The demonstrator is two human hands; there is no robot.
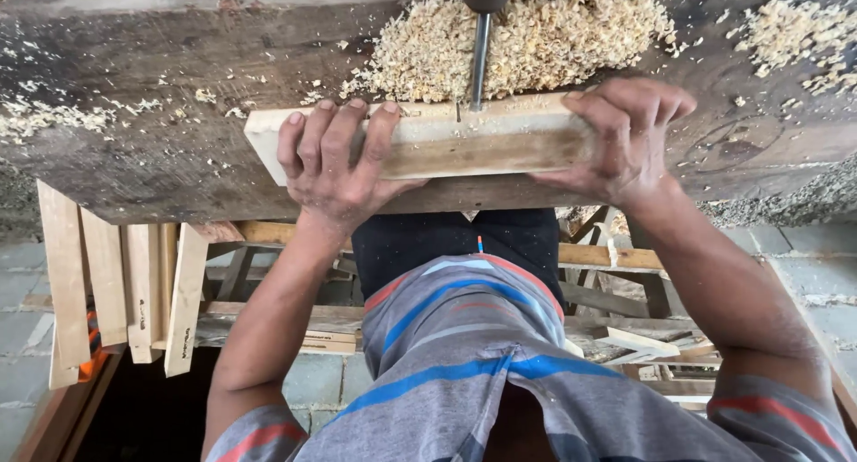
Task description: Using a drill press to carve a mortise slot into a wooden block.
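Both hands — left [332,167], right [625,141] — grip wood block [473,145] ends; drill bit [479,60] at far edge.

**No packaging, signs or screens here**

Looked the whole shot over and there's honestly nothing boxed, bagged, posted or lit up anywhere. The nearest thing to a label is some small dark stamped marking on the pale wooden slats [183,337] leaning at the lower left, under the bench, plus a similar mark on a flat board [328,341] beside them (too tiny to make out anyway).
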